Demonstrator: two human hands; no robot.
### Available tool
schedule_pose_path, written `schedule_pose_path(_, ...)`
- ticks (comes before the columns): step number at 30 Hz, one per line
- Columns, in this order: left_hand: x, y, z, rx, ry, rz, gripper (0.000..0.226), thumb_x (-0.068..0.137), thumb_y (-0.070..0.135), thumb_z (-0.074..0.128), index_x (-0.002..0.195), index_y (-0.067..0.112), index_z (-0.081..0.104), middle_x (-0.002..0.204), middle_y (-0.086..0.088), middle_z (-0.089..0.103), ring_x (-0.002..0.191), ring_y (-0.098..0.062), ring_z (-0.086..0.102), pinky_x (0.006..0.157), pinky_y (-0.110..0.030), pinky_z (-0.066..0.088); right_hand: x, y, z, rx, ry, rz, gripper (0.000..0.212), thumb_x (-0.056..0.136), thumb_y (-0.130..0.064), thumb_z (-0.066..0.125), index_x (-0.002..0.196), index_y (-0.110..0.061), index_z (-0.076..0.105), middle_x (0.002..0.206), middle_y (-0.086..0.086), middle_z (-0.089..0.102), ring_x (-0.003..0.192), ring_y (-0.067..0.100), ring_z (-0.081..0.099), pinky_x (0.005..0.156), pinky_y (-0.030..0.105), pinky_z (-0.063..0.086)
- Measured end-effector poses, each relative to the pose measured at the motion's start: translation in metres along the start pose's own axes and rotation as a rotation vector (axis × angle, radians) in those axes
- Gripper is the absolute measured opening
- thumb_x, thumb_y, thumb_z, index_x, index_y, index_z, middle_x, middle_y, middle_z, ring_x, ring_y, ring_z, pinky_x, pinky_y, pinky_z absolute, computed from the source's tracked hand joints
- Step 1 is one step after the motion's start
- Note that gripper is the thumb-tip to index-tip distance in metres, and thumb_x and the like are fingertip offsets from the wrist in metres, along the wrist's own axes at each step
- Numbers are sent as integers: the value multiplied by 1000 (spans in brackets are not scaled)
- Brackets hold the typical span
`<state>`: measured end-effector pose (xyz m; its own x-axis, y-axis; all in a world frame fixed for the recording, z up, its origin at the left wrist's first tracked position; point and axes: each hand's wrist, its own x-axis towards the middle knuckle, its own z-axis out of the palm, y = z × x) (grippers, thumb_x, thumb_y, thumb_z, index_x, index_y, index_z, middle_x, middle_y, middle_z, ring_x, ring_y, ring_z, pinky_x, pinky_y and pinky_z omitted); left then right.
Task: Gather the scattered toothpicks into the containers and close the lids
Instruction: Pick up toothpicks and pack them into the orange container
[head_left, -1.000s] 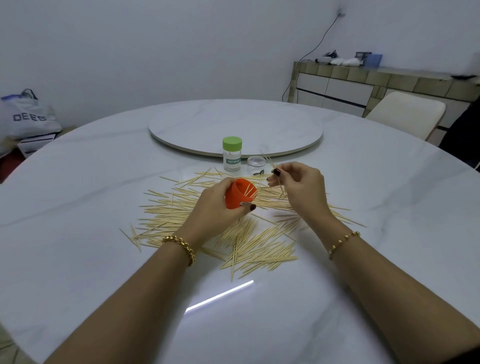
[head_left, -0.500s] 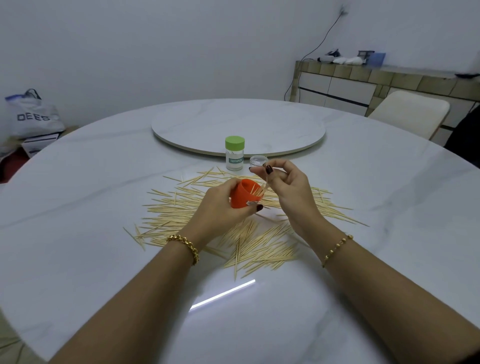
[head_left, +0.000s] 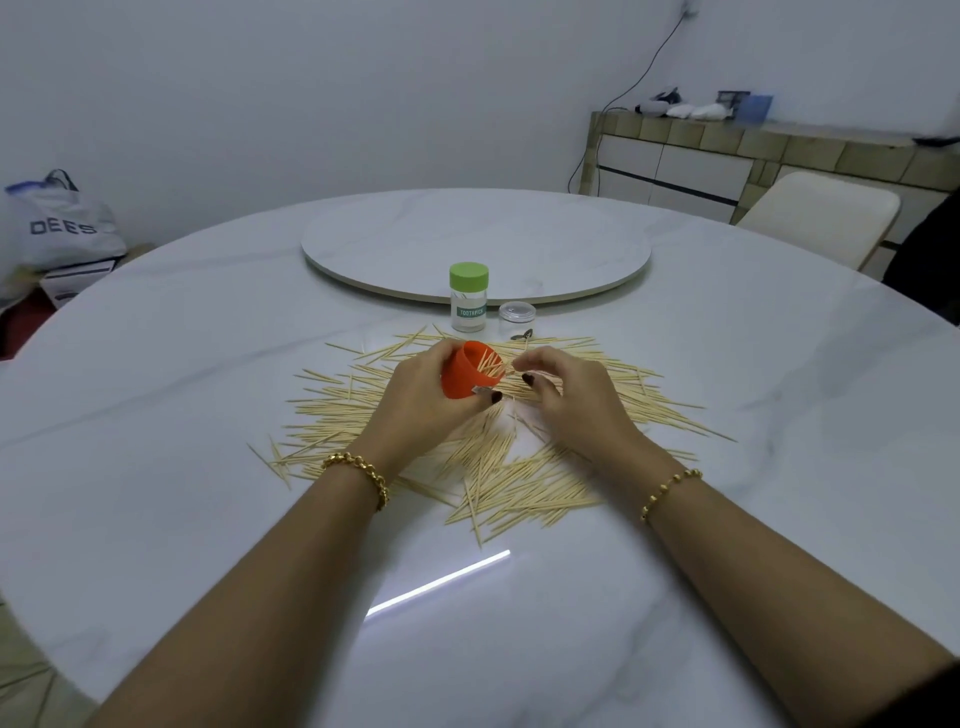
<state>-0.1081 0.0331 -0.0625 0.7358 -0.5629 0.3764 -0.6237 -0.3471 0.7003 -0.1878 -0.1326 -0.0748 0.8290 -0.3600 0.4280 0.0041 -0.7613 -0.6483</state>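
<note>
Over toothpicks, left fingers grip orange container.

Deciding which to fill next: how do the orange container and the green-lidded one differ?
The orange container is lidless and tilted in the left hand, toothpicks inside; the green-lidded container stands upright on the table, capped. The orange container is opaque; the green-lidded container is clear-bodied. Both are small and round.

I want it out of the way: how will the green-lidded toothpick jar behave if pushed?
The green-lidded jar stands upright, taller than wide, so a push near the lid may tip it. Its clear body seems to hold little, so probably light. On the glossy table it should slide easily; tipped, it would likely roll.
</note>
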Motion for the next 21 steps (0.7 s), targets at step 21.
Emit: schedule_pose_path(21,1,-2,0,29,-36,-33,58,78,36,76,128,19,51,122,1,58,107,-13,51,77,-14,39,6,7,5,-462,-30,-16,14,91,-18,59,95,-14,72,94,1,65,91,19,56,71,27,41)
